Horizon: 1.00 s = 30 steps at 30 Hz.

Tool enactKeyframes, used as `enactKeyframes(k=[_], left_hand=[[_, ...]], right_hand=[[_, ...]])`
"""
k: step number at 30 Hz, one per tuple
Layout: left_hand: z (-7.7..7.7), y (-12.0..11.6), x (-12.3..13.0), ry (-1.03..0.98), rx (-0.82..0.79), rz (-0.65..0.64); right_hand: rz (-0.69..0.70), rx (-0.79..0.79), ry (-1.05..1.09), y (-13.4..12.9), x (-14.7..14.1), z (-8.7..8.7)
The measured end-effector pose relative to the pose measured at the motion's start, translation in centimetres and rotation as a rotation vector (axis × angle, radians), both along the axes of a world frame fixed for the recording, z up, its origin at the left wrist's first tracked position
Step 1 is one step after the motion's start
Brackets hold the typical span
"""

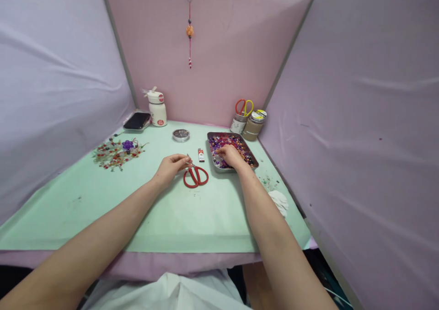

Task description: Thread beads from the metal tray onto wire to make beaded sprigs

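My left hand (168, 168) is closed in a pinch just above the table, over the blades of a pair of red-handled scissors (198, 176). What its fingertips hold, if anything, is too small to make out. My right hand (230, 155) reaches into a metal tray (252, 160) of purple, orange and pink beads (228, 141). Its fingers are bent together among the beads, and anything between them is hidden. A small red and white lighter (200, 155) lies between the scissors and the tray.
A round clear case (181, 135) sits behind the lighter. Finished beaded strings (118, 153) lie at left, near a phone (137, 121) and a white bottle (157, 111). Jars (254, 126) stand behind the tray. A beaded pendant (190, 31) hangs on the back wall. White cloth (279, 201) lies at right.
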<state>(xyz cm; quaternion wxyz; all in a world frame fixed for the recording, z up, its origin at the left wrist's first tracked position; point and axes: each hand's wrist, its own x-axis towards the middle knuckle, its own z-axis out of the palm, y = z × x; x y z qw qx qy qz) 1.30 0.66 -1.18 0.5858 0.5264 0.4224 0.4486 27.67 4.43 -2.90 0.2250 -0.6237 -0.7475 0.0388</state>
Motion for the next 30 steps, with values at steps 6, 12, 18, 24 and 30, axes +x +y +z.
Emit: enactKeyframes(k=[6,12,18,24,30], left_hand=[[-0.3,0.3,0.0,0.003,-0.002,0.007],[-0.2,0.2,0.1,0.015,-0.008,0.008],[-0.2,0.2,0.1,0.012,-0.017,0.005],[-0.5,0.3,0.1,0.001,-0.034,0.004],[-0.7,0.4,0.1,0.007,-0.04,-0.001]], right_hand=[[-0.043,0.033,-0.04,-0.1,0.1,0.0],[0.031,-0.017,-0.059,0.3,0.1,-0.5],[0.028,-0.025,-0.104,0.8,0.2,-0.8],[0.062,-0.039,-0.122,1.0,0.1,-0.9],[0.035,-0.051,-0.132,0.3,-0.4,-0.2]])
